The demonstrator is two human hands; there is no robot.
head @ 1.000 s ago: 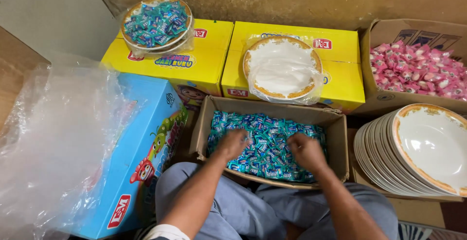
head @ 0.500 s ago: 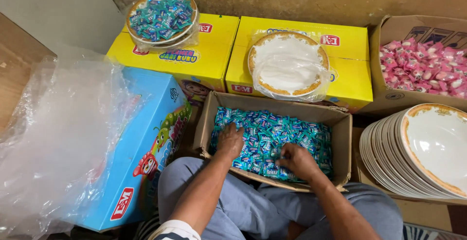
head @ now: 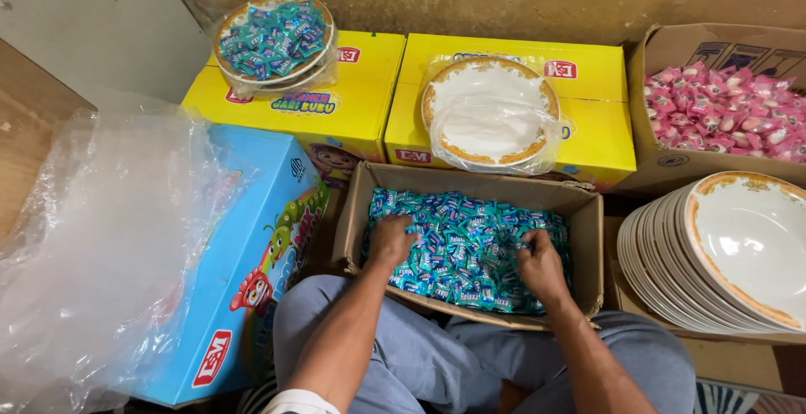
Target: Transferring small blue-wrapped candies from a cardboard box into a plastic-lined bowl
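An open cardboard box point(head: 588, 212) on my lap holds many small teal-wrapped candies point(head: 466, 246). My left hand point(head: 392, 240) is buried in the candies at the box's left side, fingers curled into the pile. My right hand point(head: 539, 264) rests in the candies at the right side, fingers bent around some. Straight ahead, an empty white plate point(head: 491, 112) with a gold rim sits inside a clear plastic bag on a yellow carton point(head: 588, 141). Another bagged plate filled with teal candies point(head: 273, 38) stands on the left yellow carton point(head: 361, 112).
A stack of gold-rimmed white plates point(head: 714, 254) lies tilted at the right. Behind it is a cardboard box of pink-wrapped candies point(head: 730, 107). A blue carton point(head: 243, 288) with a pile of clear plastic bags point(head: 92, 246) is at the left. A wall runs behind.
Both hands have shifted within the candy box: the left dug in further at the left side, the right moved outward to the right side.
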